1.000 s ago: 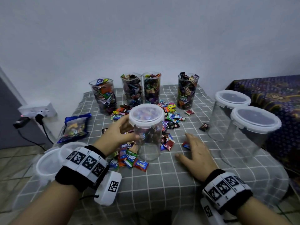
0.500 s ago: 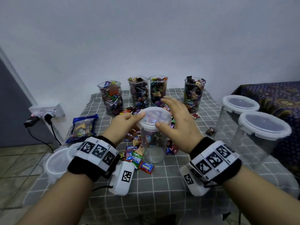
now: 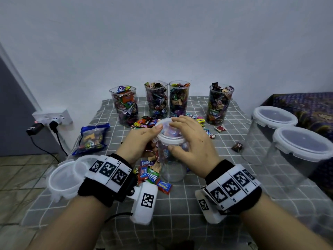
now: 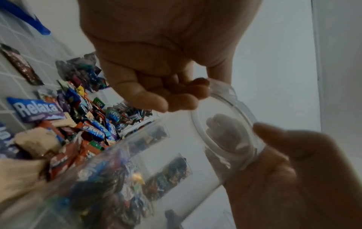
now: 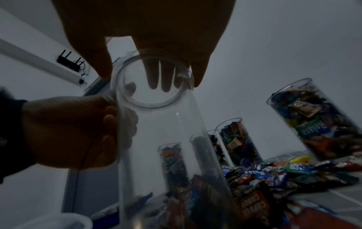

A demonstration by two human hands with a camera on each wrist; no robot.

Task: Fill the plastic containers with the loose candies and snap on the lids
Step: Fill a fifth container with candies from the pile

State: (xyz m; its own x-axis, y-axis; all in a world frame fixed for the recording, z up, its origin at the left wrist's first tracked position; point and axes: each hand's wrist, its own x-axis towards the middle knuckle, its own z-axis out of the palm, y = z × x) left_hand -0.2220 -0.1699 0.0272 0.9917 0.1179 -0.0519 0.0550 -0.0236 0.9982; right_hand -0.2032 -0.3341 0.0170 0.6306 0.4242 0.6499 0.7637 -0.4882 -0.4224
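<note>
A tall clear container (image 3: 173,166) stands mid-table, empty, with a white translucent lid (image 3: 168,135) on its mouth. My left hand (image 3: 142,143) grips the container just under the rim, its thumb lying on the lid's left edge. My right hand (image 3: 191,139) covers the lid from the right, fingers spread over the top and thumb against the front of the rim. From below, the right wrist view shows the lid (image 5: 150,83) with three fingers (image 5: 162,77) lying on it. Loose wrapped candies (image 3: 153,175) lie around the container's base.
Four open containers full of candies (image 3: 124,105) (image 3: 156,100) (image 3: 179,98) (image 3: 219,103) stand at the back. Two wider lidded empty containers (image 3: 270,134) (image 3: 302,159) sit at the right. Spare lids (image 3: 63,179) lie at the table's left edge, a blue candy bag (image 3: 91,138) behind them.
My right hand lifted off the tablecloth and came onto the lid. My left hand stayed on the container, its thumb now up on the lid's edge.
</note>
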